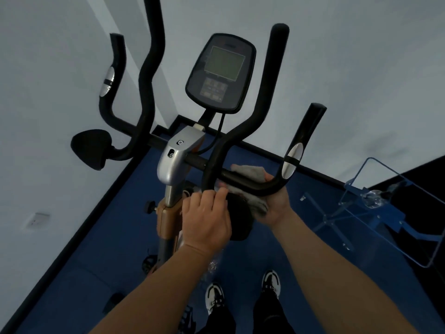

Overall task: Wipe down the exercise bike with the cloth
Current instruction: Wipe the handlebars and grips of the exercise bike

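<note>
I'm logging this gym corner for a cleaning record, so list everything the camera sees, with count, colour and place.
handlebars: one set, black, several curved bars across the middle
console: one, dark grey with a greenish screen, top centre
stem cover: one, silver, under the console
pulse sensors: two, silver, one on each outer grip
pads: two, black, one at left, one under the hands
bike frame: one, orange-brown, below the stem
cloth: one, pale grey, wrapped round the right bar
floor: one, blue
wall: white
blue metal frame: one, far right
shoes: two, black and white, bottom
left hand: on the bar by the pad
right hand: holding the cloth round the bar
</note>
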